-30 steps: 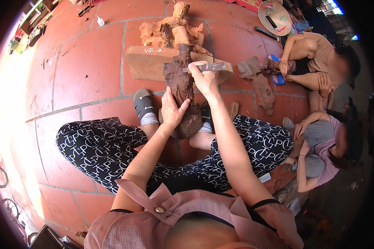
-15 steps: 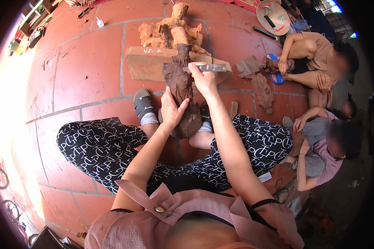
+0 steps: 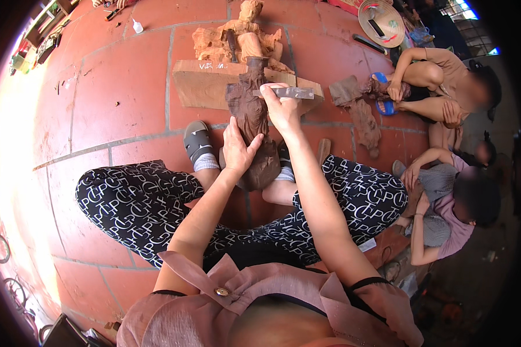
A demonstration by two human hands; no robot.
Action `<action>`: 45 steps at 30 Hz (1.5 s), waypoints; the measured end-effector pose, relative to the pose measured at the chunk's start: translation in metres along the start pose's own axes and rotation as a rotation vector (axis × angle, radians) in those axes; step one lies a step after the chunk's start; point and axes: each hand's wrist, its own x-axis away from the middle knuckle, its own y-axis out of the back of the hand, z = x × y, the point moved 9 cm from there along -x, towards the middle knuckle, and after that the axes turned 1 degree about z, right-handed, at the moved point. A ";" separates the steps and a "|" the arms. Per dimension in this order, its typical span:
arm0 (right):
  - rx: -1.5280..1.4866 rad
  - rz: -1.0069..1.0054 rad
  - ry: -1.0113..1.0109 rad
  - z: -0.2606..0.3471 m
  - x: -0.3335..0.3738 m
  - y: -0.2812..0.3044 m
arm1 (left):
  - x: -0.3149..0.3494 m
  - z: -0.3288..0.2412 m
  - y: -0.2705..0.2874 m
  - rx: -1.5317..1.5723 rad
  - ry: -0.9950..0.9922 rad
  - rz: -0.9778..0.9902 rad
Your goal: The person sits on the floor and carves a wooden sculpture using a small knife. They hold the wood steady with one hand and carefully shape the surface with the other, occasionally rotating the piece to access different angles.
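Observation:
A dark brown wood carving (image 3: 248, 110) of a draped figure leans between my feet, its rounded lower end toward me and its upper end over a pale wood block (image 3: 200, 92). My left hand (image 3: 238, 149) grips its lower left side, thumb across the front and fingers along the edge. My right hand (image 3: 282, 111) is closed around a flat metal blade (image 3: 297, 93), like a scraper, lying crosswise. The blade's left end meets the upper part of the carving; my fingers partly hide the contact.
A pale orange figure carving (image 3: 211, 43) stands behind the block, a dark-handled tool (image 3: 231, 45) against it. Two seated people are at the right, near another carved piece (image 3: 366, 128) on the tiles. A conical hat (image 3: 382, 24) lies at the far right, a small white bottle (image 3: 137, 26) at the far left.
The blade and my right hand have shifted very slightly left and up across the carving. My left hand keeps its hold. The whole view has shifted a little.

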 end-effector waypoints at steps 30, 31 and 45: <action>-0.131 -0.026 -0.180 -0.033 0.009 -0.003 | 0.002 0.000 0.001 -0.003 0.013 -0.002; -0.159 -0.026 -0.202 -0.038 0.009 -0.004 | 0.002 0.000 0.001 0.002 0.022 -0.005; -0.084 -0.011 -0.154 -0.029 0.007 -0.005 | 0.000 0.003 0.000 0.008 0.024 0.020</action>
